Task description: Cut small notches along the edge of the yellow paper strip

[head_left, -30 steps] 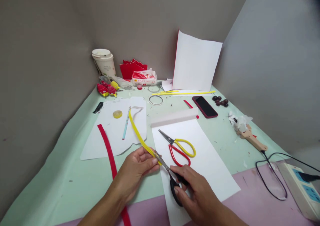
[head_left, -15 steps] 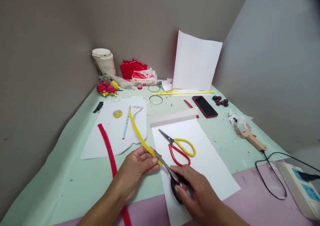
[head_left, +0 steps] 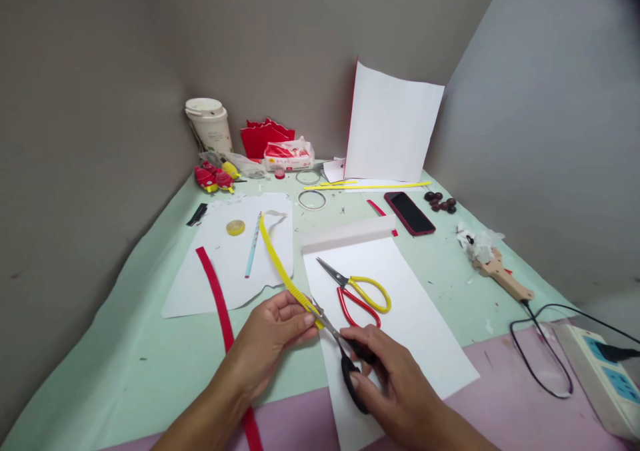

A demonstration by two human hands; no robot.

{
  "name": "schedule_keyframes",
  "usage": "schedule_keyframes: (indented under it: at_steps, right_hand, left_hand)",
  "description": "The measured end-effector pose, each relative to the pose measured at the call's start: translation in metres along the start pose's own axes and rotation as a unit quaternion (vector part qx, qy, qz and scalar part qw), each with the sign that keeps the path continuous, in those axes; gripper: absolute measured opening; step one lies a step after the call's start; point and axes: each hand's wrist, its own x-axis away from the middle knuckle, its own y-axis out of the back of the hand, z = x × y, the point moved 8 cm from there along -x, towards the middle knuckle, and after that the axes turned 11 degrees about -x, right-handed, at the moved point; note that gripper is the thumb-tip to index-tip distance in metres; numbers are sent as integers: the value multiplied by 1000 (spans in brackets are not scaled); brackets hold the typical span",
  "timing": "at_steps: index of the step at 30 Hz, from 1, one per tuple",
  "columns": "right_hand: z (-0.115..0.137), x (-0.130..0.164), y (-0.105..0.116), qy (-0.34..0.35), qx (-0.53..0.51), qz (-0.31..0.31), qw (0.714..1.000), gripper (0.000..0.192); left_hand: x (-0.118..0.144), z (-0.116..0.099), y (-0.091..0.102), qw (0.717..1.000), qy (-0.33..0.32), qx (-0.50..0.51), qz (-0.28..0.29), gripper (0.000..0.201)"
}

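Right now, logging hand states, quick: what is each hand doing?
Left hand: closed, pinching the yellow strip.
Right hand: closed on the black-handled scissors, blades at the strip.

The near end of the yellow strip (head_left: 280,268) is hidden under the left hand (head_left: 273,344). The black scissors (head_left: 345,361) have their handles mostly covered by the right hand (head_left: 395,384). At 4 o'clock, the power strip (head_left: 600,378) is cut off by the frame edge. The print on the tissue pack (head_left: 289,154) is too small to read.
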Motion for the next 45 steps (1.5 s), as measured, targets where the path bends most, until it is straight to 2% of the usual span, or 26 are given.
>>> schedule_keyframes:
  at_steps: [6,13,37,41,45]
  right_hand:
    - [0,0,-2,7,32,3,999,48]
    - [0,1,-3,21,52,0,998,46]
    - [-3,3,-3,41,48,3,998,44]
    - [-5,3,-2,17,20,-2,1000,43]
    - [-7,2,1,-32,-34,-16,999,44]
  left_hand:
    - [-1,-2,-5,1000,4,6,-2,27]
    - [0,-2,-6,1000,0,9,0,33]
    - [-2,3,-3,1000,5,0,-3,32]
    - [0,3,-2,1000,8,-5,-4,34]
    - [1,-1,-3,1000,10,-4,-6,24]
